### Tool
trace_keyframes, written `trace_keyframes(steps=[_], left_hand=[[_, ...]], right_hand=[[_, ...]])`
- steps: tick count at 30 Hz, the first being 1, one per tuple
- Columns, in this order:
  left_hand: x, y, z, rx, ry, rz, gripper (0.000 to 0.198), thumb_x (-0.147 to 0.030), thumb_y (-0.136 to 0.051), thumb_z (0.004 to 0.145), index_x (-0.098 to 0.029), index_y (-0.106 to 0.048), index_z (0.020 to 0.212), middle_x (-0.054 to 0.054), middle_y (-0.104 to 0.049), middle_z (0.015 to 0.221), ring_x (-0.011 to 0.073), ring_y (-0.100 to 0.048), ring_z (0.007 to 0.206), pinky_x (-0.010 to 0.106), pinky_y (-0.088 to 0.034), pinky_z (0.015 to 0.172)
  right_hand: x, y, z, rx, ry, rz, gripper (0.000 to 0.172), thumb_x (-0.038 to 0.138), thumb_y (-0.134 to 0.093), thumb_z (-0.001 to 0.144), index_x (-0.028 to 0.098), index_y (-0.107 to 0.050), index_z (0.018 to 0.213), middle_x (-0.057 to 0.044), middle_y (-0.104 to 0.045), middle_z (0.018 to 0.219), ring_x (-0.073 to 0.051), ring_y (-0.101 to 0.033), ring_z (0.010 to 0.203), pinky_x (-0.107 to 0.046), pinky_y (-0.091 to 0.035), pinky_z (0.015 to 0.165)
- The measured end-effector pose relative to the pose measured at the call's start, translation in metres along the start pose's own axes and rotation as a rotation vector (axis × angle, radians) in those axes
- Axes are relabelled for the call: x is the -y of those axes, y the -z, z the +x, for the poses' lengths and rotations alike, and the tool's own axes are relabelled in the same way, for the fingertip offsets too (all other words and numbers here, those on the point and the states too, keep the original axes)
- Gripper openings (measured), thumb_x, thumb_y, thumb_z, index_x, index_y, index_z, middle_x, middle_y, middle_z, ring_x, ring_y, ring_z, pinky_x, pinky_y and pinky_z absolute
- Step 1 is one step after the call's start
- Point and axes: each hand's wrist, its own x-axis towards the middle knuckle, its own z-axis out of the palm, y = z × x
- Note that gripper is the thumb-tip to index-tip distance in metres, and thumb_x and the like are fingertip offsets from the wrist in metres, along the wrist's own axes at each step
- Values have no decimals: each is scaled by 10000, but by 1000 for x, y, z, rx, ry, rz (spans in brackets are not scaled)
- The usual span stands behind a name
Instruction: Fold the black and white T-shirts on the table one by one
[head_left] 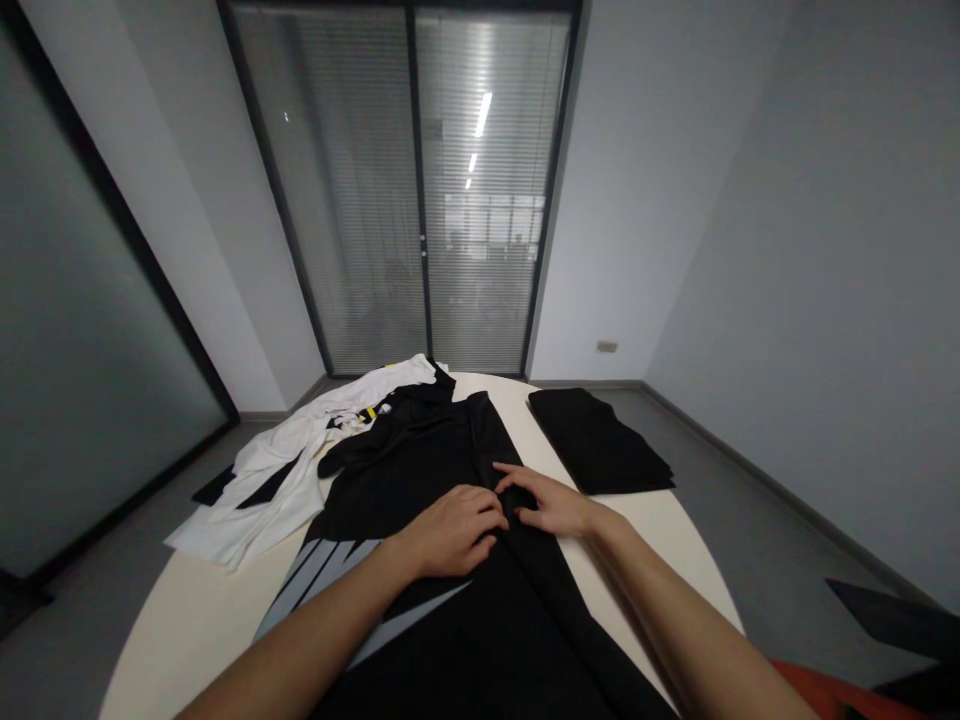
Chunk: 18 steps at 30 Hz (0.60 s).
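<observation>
A black T-shirt with grey streaks (420, 450) lies spread on the round table, its right side turned over in a long lengthwise strip. My left hand (461, 525) rests on the middle of the shirt, fingers bent and thumb apart, beside the edge of that strip. Just to the right, my right hand (551, 500) touches the folded strip with index finger and thumb spread. The two hands nearly meet at the fingertips. Neither has a visible grip on the cloth. My left forearm hides part of the grey pattern.
Crumpled white clothing (285, 480) with black and yellow parts lies at the left, against the shirt's sleeve. A folded black garment (600, 440) sits on the right edge of the pale table (176, 625). Something red (832, 690) shows at the lower right. Glass panels with blinds (480, 300) stand behind.
</observation>
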Motion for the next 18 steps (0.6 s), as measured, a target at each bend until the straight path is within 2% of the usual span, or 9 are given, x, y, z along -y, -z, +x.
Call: trace_keyframes(steps=[3, 6, 9, 11, 15, 18], left_hand=[[-15, -10, 2, 14, -69, -10, 194, -301, -614, 942, -246, -663, 1122, 40, -647, 1165, 215, -585, 1125, 362, -420, 1038], [-26, -19, 5, 2, -109, -34, 139, -270, -579, 970, -237, -663, 1076, 26, -662, 1182, 203, -582, 1133, 343, -413, 1015], [-31, -17, 3, 3, -119, -103, 143, -161, -565, 934, -212, -646, 1040, 14, -694, 1079, 171, -606, 1060, 328, -389, 1034], [-32, -11, -2, -9, -90, -140, 225, -136, -605, 863, -214, -641, 1071, 7, -688, 1011, 161, -614, 991, 341, -358, 1079], [-34, -3, -12, 26, -92, -178, 330, -272, -725, 799, -261, -665, 1124, 0, -667, 971, 182, -615, 977, 396, -304, 1139], [-40, -7, -14, 50, -142, -222, 251, -377, -776, 786, -248, -686, 981, 19, -679, 1074, 202, -617, 1046, 429, -260, 1165]], right_hand=[[-5, -1, -1, -19, 12, 12, 405, 145, -581, 839, 224, -648, 1230, -103, -426, 1568, -264, -435, 1422, -484, -347, 1164], [-7, -3, 0, -37, 14, 28, 359, 186, -571, 883, 229, -663, 1227, -89, -453, 1553, -252, -402, 1447, -502, -284, 1207], [-7, -5, 0, -56, 19, 22, 325, 226, -567, 915, 236, -673, 1222, -82, -460, 1549, -247, -392, 1454, -510, -280, 1213], [-6, -6, -1, -68, 19, 1, 319, 244, -562, 931, 240, -674, 1229, -82, -467, 1544, -243, -398, 1451, -505, -289, 1211], [-6, -7, -2, -81, 40, -50, 349, 273, -577, 936, 235, -658, 1273, -98, -471, 1539, -246, -402, 1449, -493, -303, 1207], [-7, -8, -2, -94, 51, -65, 354, 291, -592, 935, 248, -659, 1280, -93, -478, 1534, -255, -399, 1450, -504, -301, 1206]])
